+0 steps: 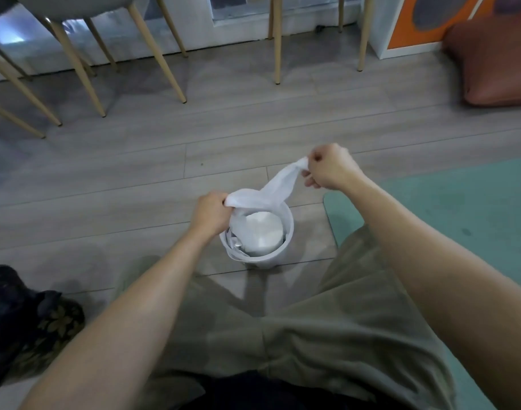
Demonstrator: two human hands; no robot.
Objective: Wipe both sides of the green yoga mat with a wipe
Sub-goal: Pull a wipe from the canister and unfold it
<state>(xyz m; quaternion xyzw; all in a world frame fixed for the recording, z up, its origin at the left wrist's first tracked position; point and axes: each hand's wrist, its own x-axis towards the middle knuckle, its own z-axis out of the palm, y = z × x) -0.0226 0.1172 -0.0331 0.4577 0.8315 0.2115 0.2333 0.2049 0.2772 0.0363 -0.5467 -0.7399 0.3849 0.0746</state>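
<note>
Wipe [275, 187], white, drawn out in a twisted strip from the open top of a white round tub [263, 261] and stretched taut between both hands. Left hand [210, 213] low at the tub's left rim, fingers curled tight around the strip's near end. Right hand [330, 168] higher and further out to the right, pinching the far end of the strip between thumb and curled fingers. Roll of wipes [260, 232] visible inside the tub, with loose white material crumpled at its left side. Tub stands upright on grey plank floor [164, 173], between the person's knees; olive shorts [342, 335] fill the lower frame. Green yoga mat [460, 208] lies flat on the floor to the right, its rounded corner near the tub but not touching it; right leg overlaps the mat's near edge. Dark bag with floral print [31, 321] at lower left. Wooden chair legs [76, 63] across the back, a brown cushion [496, 63] at far right beside an orange-and-white panel [416, 28].
</note>
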